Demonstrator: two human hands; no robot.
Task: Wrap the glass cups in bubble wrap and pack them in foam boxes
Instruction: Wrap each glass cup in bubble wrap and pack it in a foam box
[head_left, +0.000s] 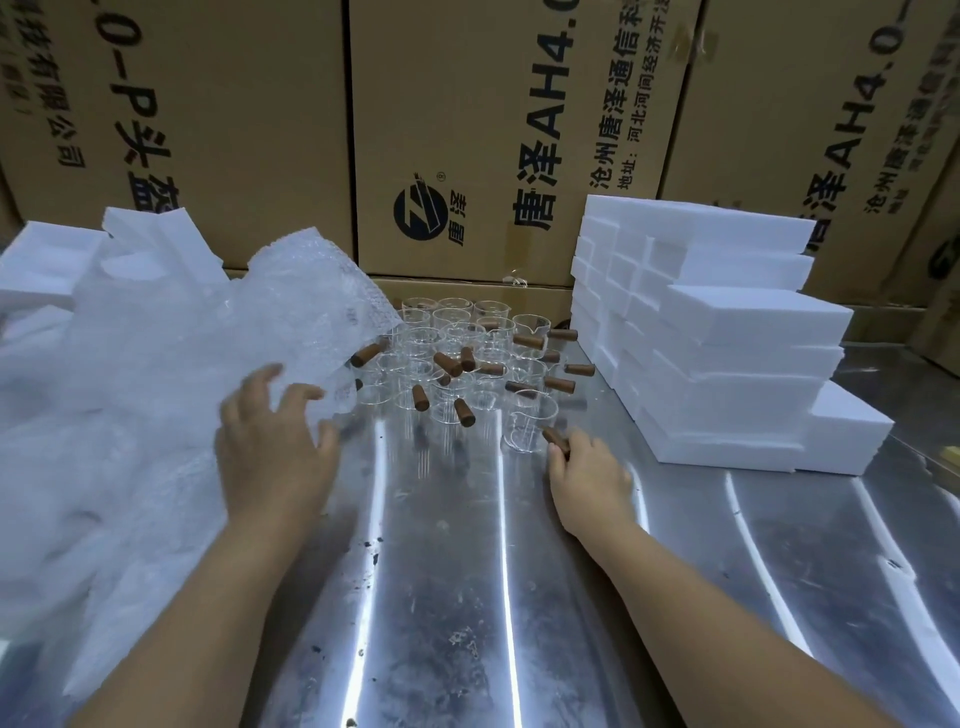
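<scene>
Bubble wrap (156, 395) lies heaped to the left of the left hand (275, 441), which hovers at its edge with fingers spread and curled, gripping nothing that can be seen. Beyond both hands, a cluster of glass cups (467, 358) with brown handles stands on the shiny metal table (467, 597). The right hand (587, 475) pinches the brown handle (555, 440) of the nearest cup (530, 421), which stands upright just ahead of its fingertips. Stacked white foam boxes (727, 332) rise to the right of that hand, with cardboard cartons (493, 130) behind
</scene>
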